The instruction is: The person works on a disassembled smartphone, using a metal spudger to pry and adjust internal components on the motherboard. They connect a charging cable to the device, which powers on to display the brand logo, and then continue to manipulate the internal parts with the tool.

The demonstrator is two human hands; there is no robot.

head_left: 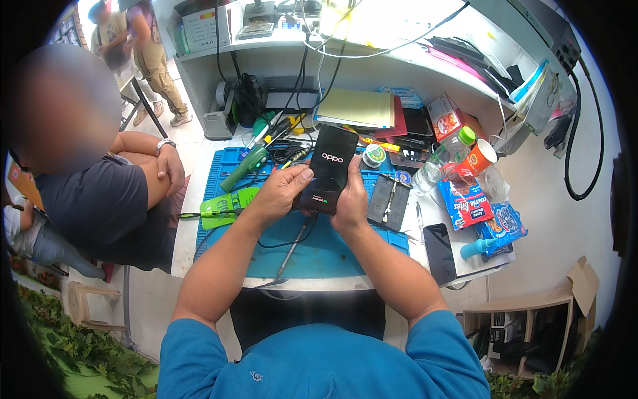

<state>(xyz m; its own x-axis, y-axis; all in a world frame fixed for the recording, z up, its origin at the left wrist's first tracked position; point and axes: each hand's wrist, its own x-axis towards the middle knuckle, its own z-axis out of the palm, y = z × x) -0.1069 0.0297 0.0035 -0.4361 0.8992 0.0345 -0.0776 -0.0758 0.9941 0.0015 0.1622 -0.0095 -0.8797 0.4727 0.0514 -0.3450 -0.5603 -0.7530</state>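
Both hands hold a black smartphone (330, 169) up over the desk (219, 266), its dark back turned toward the camera and tilted slightly to the right. The left hand (279, 193) closes around the phone's lower left edge, thumb laid against the side, fingers curled behind. The right hand (352, 199) wraps the lower right edge, its fingers shut along the side of the case. So the phone sits between the two hands, gripped at its lower half, its top end free.

Under the hands lies a blue work mat (319, 249), and a thin dark cable (292, 246) runs down from just below the phone across that mat. Just right of the right hand rests a dark grey hinged case (389, 199), and beyond it, further right, a second black phone (439, 253) lies flat on the desk. Left of the left hand sits a green tool (222, 207), and up past it a green-handled tool (246, 167). Above and right of the hands stand a clear plastic bottle (442, 159) and an orange cup (481, 156). A seated person (100, 193) with folded arms is well off to the left.
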